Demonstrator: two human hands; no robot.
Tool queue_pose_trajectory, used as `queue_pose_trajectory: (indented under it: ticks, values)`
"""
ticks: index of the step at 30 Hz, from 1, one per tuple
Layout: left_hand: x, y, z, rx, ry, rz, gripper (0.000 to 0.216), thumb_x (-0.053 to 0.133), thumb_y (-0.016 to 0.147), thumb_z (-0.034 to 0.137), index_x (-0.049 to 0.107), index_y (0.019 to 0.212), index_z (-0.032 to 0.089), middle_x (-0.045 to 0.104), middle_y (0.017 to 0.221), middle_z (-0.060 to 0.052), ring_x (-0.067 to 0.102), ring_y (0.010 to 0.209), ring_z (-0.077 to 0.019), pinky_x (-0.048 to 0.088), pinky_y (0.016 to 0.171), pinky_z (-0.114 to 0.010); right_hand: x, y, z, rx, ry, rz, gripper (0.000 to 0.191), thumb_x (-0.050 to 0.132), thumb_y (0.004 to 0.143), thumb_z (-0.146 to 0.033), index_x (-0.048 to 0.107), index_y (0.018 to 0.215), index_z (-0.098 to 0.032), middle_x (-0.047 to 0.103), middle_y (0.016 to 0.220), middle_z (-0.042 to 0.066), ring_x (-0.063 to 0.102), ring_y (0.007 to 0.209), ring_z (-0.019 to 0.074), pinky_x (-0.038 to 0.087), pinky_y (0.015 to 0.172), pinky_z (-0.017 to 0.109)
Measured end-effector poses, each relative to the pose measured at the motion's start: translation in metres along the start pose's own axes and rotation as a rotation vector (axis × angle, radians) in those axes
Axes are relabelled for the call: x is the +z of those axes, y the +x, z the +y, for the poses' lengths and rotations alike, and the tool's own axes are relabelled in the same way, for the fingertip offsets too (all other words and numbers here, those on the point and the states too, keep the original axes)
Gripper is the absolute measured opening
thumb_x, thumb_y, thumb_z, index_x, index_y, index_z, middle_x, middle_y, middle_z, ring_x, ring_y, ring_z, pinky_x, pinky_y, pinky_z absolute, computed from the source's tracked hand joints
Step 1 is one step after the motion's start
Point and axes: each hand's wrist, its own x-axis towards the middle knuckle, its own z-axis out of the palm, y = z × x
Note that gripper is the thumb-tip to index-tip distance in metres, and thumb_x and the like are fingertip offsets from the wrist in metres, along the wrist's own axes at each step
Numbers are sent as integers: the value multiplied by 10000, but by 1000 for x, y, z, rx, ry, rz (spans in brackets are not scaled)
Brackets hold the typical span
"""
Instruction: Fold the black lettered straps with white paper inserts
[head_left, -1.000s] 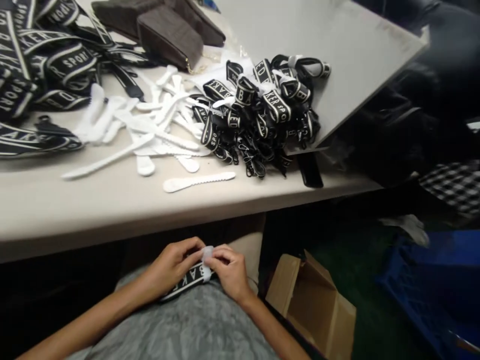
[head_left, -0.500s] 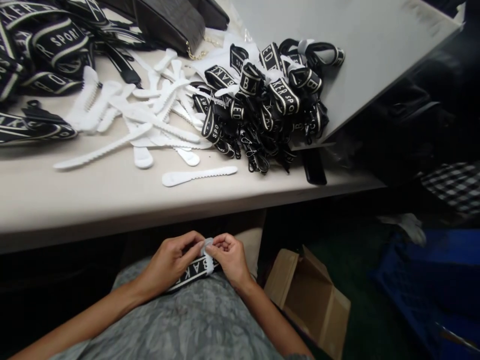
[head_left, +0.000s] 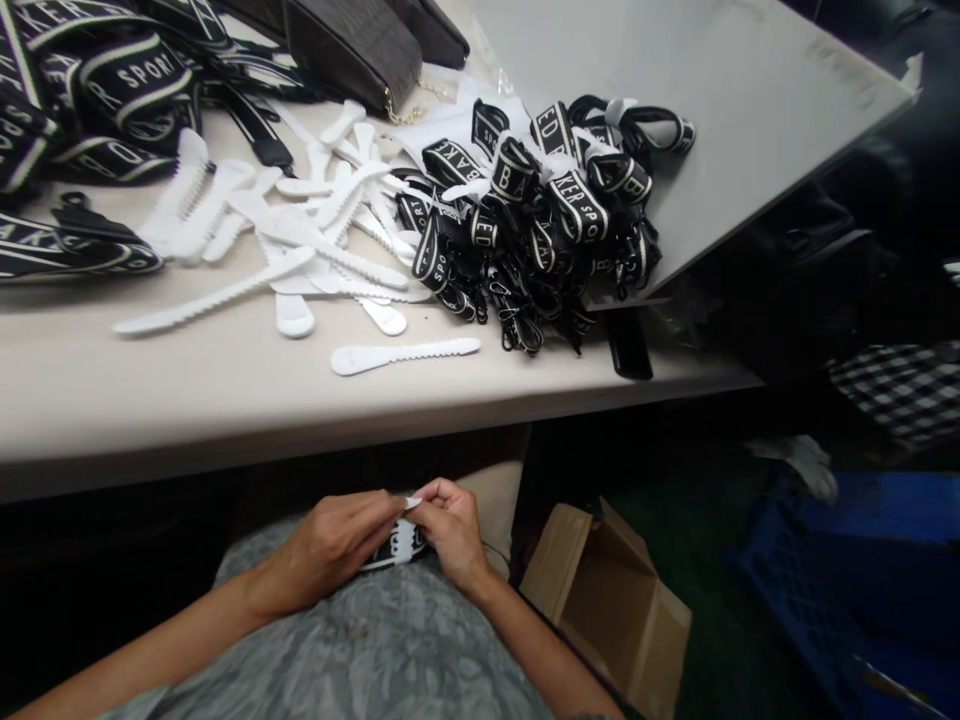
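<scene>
- Pinching a white notched strip (head_left: 403,540) between left grip (head_left: 337,545) and right grip (head_left: 450,530), below the strap pile (head_left: 577,208).
- Crossing, with that strip, a lettered black strap (head_left: 382,556).
- Scattered on the desk (head_left: 187,390), left of the pile: loose white strips (head_left: 216,208).
- Heaped farther left of the pile: loose lettered straps (head_left: 135,75).
- Standing open below and right of the pile: a cardboard box (head_left: 559,555).

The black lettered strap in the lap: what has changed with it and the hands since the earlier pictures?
The left hand has moved over the black strap with white lettering, hiding more letters. The free end of the white notched strip, broad before, now shows as a thin tip. The right hand still holds that end; the pile of white strips looks unchanged.
</scene>
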Motion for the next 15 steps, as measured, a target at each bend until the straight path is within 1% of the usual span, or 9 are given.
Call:
queue_pose_trajectory:
  ticks: [2,3,5,7,9,10,12,14,15]
  values:
    - [-4,-1,-1,24,-22,-43,192,452,1042,194,640,1003,176,655,796,-25,624,668,-123,464,643,-196,2,-2,4,-43,-20,8,267,799,560,-337,632,670,-160,570,515,-50,424,456,71,317,492,214]
    - [-6,1,-1,4,-31,-64,191,456,1038,195,639,988,175,646,784,-19,615,662,-120,458,643,-194,3,-3,6,-71,-38,12,276,800,571,-351,632,679,-160,583,530,-43,441,471,77,333,504,217]
    - [-11,6,0,-85,-44,-90,221,460,1031,218,623,889,170,602,720,4,569,617,-106,428,617,-189,4,-4,7,-116,-85,20,294,800,598,-380,631,694,-159,601,560,-30,465,496,88,357,525,225]
    - [-14,11,1,-206,-69,-99,304,452,1026,267,575,766,168,525,643,29,493,556,-94,380,567,-191,4,-4,7,-146,-145,24,307,789,632,-407,629,710,-157,591,569,-27,457,502,90,356,525,228]
    - [-14,13,-2,-331,-137,-104,357,460,1015,345,539,713,171,483,605,41,446,533,-94,343,532,-196,5,-3,8,-168,-196,23,320,772,668,-436,623,720,-157,566,569,-31,434,503,89,342,515,229]
    - [-13,13,-5,-394,-184,-112,346,487,1002,388,544,736,173,487,597,45,443,534,-98,335,523,-195,6,-2,8,-181,-224,26,325,762,683,-448,620,722,-158,545,561,-38,415,500,87,329,506,227]
    - [-10,10,-10,-506,-282,-133,297,556,962,461,589,881,178,513,592,57,460,540,-110,342,519,-192,8,-2,10,-203,-288,44,322,748,698,-456,613,719,-164,494,531,-53,374,488,82,294,485,224]
    - [-8,13,-16,-534,-352,-148,344,589,932,516,619,998,179,555,607,51,513,567,-129,397,536,-192,10,-3,14,-218,-348,88,304,756,682,-439,615,699,-169,462,507,-59,355,478,79,269,471,223]
    - [-7,18,-19,-502,-373,-150,373,579,931,540,645,980,176,593,643,31,562,608,-146,447,565,-202,11,-3,16,-221,-373,113,298,771,663,-430,619,683,-174,460,500,-57,360,475,81,264,463,222]
